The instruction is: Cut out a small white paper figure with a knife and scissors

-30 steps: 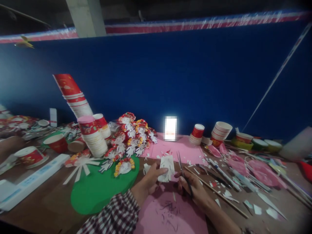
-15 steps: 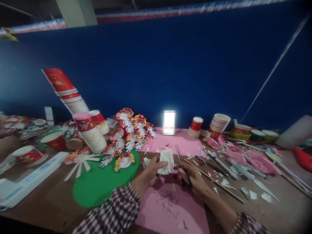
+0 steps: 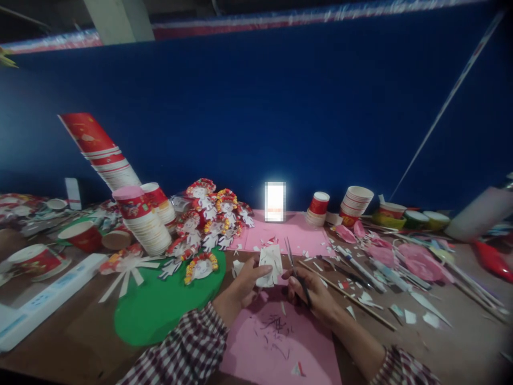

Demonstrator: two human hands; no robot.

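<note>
Between the thumb and fingers of my left hand (image 3: 245, 282) is a small piece of white paper (image 3: 271, 262) with dark lines drawn on it. My right hand (image 3: 310, 291) is closed around dark-handled scissors (image 3: 291, 256), their blades pointing up and away, just right of the paper and apart from it. Below both hands lies a pink sheet (image 3: 296, 342) strewn with thin dark clippings (image 3: 276, 325). To the left, paper figures (image 3: 212, 227) with red and yellow frilled heads are heaped by a green oval sheet (image 3: 160, 307).
Stacked paper cups (image 3: 140, 219) lean at the left, near a white power strip (image 3: 48, 302). More cups (image 3: 355, 206) stand at the back right. A wooden stick (image 3: 352, 299), pens (image 3: 363, 267) and paper scraps lie on the right. A blue wall (image 3: 256, 107) rises behind.
The whole view has shifted slightly, so things sit a little further left. My hands keep the same hold on the paper and scissors.
</note>
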